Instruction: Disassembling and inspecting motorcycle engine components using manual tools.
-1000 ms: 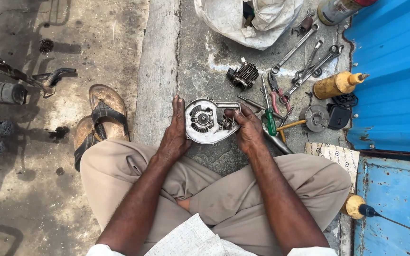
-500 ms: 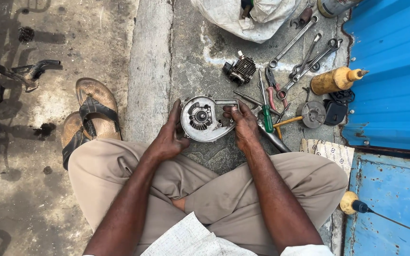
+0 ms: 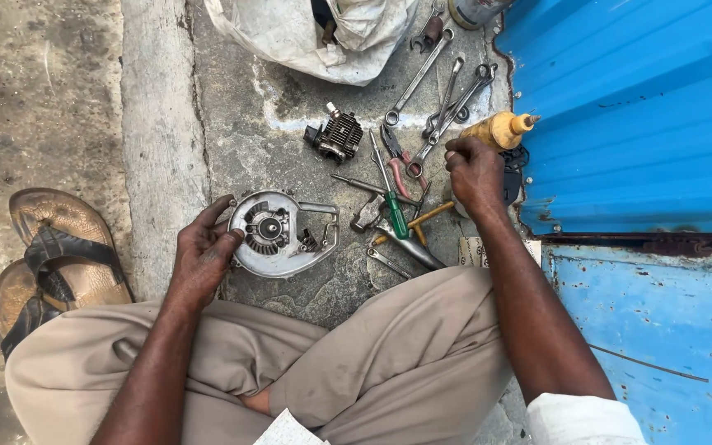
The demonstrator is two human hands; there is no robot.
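Note:
I sit on the ground with a round grey metal housing [image 3: 282, 235] lying on the stone in front of my knees. My left hand [image 3: 203, 259] grips its left rim, with the fingers curled over the edge. Off to the right, my right hand [image 3: 475, 173] hovers with bent fingers over the tool pile, right beside a yellow oil bottle [image 3: 500, 130] and a dark part half hidden under it. Whether that hand holds anything is hidden. A green-handled screwdriver [image 3: 395, 216] lies between the housing and my right hand.
Several spanners [image 3: 418, 78], red-handled pliers [image 3: 401, 156] and a small finned engine part [image 3: 338, 136] lie beyond the housing. A white sack [image 3: 306, 37] sits at the top. Blue corrugated sheet [image 3: 636, 107] walls the right side. Sandals [image 3: 59, 255] rest left of a concrete kerb [image 3: 154, 124].
My right hand has left the housing and moved right and away, up to the yellow bottle. The left hand stays on the housing's rim. The view has shifted right.

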